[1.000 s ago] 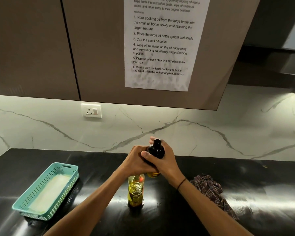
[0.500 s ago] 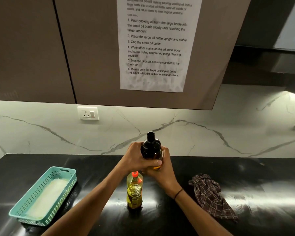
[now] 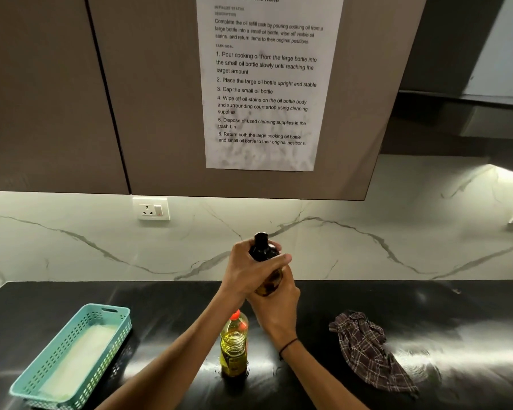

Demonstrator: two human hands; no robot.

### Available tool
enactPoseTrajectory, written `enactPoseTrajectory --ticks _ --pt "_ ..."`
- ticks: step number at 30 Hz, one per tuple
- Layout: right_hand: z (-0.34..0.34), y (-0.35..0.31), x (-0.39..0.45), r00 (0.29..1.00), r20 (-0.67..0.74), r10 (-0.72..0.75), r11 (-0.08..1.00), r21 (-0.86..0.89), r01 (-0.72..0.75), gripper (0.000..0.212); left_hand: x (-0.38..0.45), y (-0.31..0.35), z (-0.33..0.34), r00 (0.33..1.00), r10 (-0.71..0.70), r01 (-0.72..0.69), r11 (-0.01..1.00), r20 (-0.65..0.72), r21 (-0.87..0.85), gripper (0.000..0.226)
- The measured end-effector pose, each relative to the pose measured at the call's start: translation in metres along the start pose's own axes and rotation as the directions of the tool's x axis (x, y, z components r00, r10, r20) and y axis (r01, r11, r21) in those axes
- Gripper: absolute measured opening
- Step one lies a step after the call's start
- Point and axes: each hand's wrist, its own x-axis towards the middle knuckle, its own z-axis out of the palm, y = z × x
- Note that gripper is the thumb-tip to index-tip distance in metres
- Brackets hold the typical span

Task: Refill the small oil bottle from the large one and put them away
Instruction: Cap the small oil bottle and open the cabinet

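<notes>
I hold the small dark oil bottle (image 3: 263, 250) with its black cap in the air above the black countertop (image 3: 367, 297). My left hand (image 3: 246, 270) wraps round its upper part, fingers across the shoulder below the cap. My right hand (image 3: 277, 306) grips the lower body from underneath; amber oil shows between the fingers. The large oil bottle (image 3: 234, 347), clear with yellow oil and a red cap, stands upright on the counter just below my hands, between my forearms.
A teal perforated basket (image 3: 36, 380) with a pale liner sits at the left front. A crumpled checked cloth (image 3: 367, 347) lies to the right. Behind are a marble backsplash with a wall socket (image 3: 151, 209) and brown cupboards bearing a printed instruction sheet (image 3: 264, 84).
The small bottle has risen in both hands. My left hand has moved over its shoulder while my right has slid down to its base. The large bottle has stayed put.
</notes>
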Motion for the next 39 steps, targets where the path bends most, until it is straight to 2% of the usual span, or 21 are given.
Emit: enactPoseTrajectory --ticks 2,3,6,9,12,17,19,21,22,24,26,29,31,34,39 --pt "-0.001 -0.001 0.001 1.0 0.009 -0.012 1.0 0.003 0.012 0.076 0.001 0.002 0.003 1.0 0.001 -0.001 0.997 -0.004 -0.078 0.016" --pt "-0.003 -0.001 0.001 1.0 0.022 -0.016 1.0 0.007 0.016 0.077 0.001 0.002 0.002 1.0 0.001 0.0 0.994 0.011 -0.108 0.013" --pt "-0.009 -0.003 0.002 0.998 0.059 -0.011 1.0 0.017 0.01 0.074 0.003 0.006 0.0 0.996 0.031 -0.015 0.983 0.082 -0.181 0.023" --pt "-0.012 -0.007 0.006 0.997 0.074 -0.02 0.999 0.032 0.017 0.059 0.006 0.011 -0.002 0.985 0.087 -0.042 0.958 0.149 -0.283 0.029" --pt "-0.017 -0.012 0.009 0.993 0.111 -0.046 0.998 0.057 0.04 0.061 0.009 0.012 -0.004 0.963 0.141 -0.049 0.928 0.229 -0.368 0.034" --pt "-0.025 -0.005 0.015 0.989 0.148 -0.02 0.993 0.115 0.003 0.066 0.016 0.018 0.002 0.93 0.183 -0.076 0.944 0.319 -0.322 0.019" --pt "-0.032 -0.005 0.022 0.991 0.131 -0.013 0.993 0.114 -0.002 0.064 0.021 0.026 0.007 0.914 0.194 -0.096 0.957 0.357 -0.274 0.021" --pt "-0.042 -0.006 0.029 0.994 0.108 -0.016 0.993 0.119 0.003 0.064 0.027 0.033 0.013 0.899 0.192 -0.102 0.966 0.393 -0.239 0.038" --pt "-0.048 -0.007 0.032 0.995 0.096 -0.019 0.993 0.118 0.008 0.065 0.03 0.036 0.016 0.891 0.19 -0.095 0.966 0.413 -0.24 0.056" --pt "-0.062 -0.009 0.038 0.997 0.07 -0.019 0.995 0.104 0.012 0.065 0.033 0.041 0.023 0.907 0.114 0.02 0.95 0.406 -0.311 0.092" --pt "-0.079 -0.009 0.043 0.999 0.041 -0.014 0.997 0.08 0.01 0.06 0.035 0.044 0.031 0.948 -0.017 0.172 0.866 0.317 -0.469 0.107" --pt "-0.102 -0.006 0.048 1.0 -0.012 -0.004 0.997 0.079 0.005 0.055 0.045 0.041 0.04 0.945 -0.222 0.326 0.617 0.239 -0.716 0.078" --pt "-0.118 -0.006 0.05 0.999 -0.044 0.013 0.994 0.105 -0.008 0.054 0.053 0.043 0.045 0.939 -0.265 0.329 0.51 0.218 -0.795 0.068" --pt "-0.141 -0.01 0.054 0.998 -0.056 0.008 0.991 0.134 0.0 0.054 0.067 0.054 0.052 0.956 -0.245 0.262 0.461 0.162 -0.848 0.053" --pt "-0.178 -0.024 0.062 0.996 -0.074 -0.042 0.991 0.123 0.051 0.052 0.079 0.073 0.066 0.951 -0.294 0.217 0.401 0.099 -0.89 0.054"
